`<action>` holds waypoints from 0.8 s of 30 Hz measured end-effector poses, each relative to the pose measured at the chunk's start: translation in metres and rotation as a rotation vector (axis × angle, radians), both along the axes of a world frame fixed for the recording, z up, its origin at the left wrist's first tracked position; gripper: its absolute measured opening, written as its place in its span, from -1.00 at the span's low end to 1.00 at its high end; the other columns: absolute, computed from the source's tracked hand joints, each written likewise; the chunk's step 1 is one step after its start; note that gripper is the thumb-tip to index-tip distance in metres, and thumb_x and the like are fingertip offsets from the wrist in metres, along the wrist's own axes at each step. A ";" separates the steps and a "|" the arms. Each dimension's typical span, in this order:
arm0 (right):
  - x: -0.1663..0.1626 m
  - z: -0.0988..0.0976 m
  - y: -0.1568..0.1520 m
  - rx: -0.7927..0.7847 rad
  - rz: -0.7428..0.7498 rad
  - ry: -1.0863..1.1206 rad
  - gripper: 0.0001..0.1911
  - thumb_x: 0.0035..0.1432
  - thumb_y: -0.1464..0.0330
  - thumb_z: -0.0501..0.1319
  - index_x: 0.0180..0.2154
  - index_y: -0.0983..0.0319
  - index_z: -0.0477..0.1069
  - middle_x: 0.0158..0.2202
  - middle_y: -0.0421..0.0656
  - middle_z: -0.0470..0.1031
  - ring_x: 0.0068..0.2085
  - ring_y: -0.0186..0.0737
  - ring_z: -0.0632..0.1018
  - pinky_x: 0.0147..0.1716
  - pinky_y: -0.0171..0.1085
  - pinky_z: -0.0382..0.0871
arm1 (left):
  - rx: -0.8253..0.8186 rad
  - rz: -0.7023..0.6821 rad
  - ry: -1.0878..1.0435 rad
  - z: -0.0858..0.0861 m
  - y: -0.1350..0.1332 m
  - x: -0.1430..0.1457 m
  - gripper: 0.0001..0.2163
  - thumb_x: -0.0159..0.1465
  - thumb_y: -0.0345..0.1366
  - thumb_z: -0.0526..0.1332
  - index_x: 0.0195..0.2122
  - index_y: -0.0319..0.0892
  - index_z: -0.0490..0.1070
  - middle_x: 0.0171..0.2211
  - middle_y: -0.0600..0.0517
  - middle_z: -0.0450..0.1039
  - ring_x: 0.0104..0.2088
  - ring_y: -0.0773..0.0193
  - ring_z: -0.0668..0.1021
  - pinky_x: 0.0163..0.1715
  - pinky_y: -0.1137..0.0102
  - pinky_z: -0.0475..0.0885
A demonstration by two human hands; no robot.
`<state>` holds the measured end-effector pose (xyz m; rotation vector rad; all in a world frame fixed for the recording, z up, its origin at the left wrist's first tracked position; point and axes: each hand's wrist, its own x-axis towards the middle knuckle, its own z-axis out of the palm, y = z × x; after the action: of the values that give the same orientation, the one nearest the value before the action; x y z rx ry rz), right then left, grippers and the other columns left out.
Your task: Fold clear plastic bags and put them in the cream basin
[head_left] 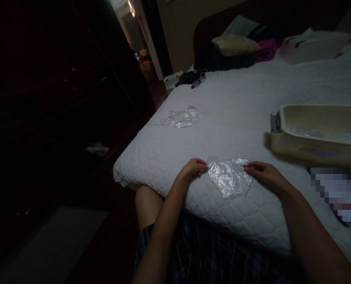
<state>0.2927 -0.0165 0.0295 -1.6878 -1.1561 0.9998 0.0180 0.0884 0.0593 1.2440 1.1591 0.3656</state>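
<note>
A crinkled clear plastic bag [230,177] is spread out on the white quilted mattress, close to its near edge. My left hand [194,167] pinches the bag's left upper edge between thumb and fingers. On the opposite side, my right hand [262,173] pinches the right upper edge. Between the two hands the bag looks roughly flat, narrowing toward me. Farther back on the mattress lies more crumpled clear plastic [182,117], apart from both hands.
A cream plastic bin [314,152] with a grey latch stands at the right, some clear plastic inside. Pillows [236,44], a rolled magenta cloth [266,50] and a white box [314,47] sit near the headboard. The mattress [237,98] ends at the left above a dark floor.
</note>
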 end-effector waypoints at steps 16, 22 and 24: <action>0.000 0.001 0.000 0.072 0.028 -0.101 -0.52 -0.20 -0.07 0.34 -0.40 0.20 0.55 -0.35 -0.06 0.59 -0.28 -0.05 0.55 -0.18 -0.08 0.38 | 0.019 0.139 -0.057 -0.010 -0.009 0.007 -0.76 -0.01 -0.41 0.38 -0.29 -0.29 0.47 -0.70 0.20 0.25 -0.71 0.53 0.26 -0.68 0.58 0.13; 0.002 -0.001 -0.002 0.092 0.026 -0.137 -0.57 -0.13 -0.02 0.33 -0.37 0.19 0.55 -0.33 -0.08 0.59 -0.26 -0.05 0.55 -0.17 -0.07 0.39 | 0.064 0.177 -0.113 -0.014 -0.012 0.010 -0.85 -0.05 -0.41 0.37 -0.44 -0.30 0.46 -0.65 0.15 0.32 -0.66 0.51 0.33 -0.63 0.58 0.19; 0.001 -0.002 -0.003 0.098 0.018 -0.129 -0.58 -0.12 -0.02 0.32 -0.37 0.19 0.55 -0.33 -0.09 0.59 -0.26 -0.06 0.55 -0.16 -0.08 0.39 | 0.092 0.181 -0.124 -0.016 -0.013 0.011 -0.88 -0.05 -0.43 0.36 -0.48 -0.30 0.46 -0.63 0.13 0.35 -0.62 0.49 0.36 -0.59 0.57 0.23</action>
<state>0.2940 -0.0194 0.0279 -1.6866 -1.2847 0.8415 0.0286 0.0750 0.0430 1.1812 1.1613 0.6290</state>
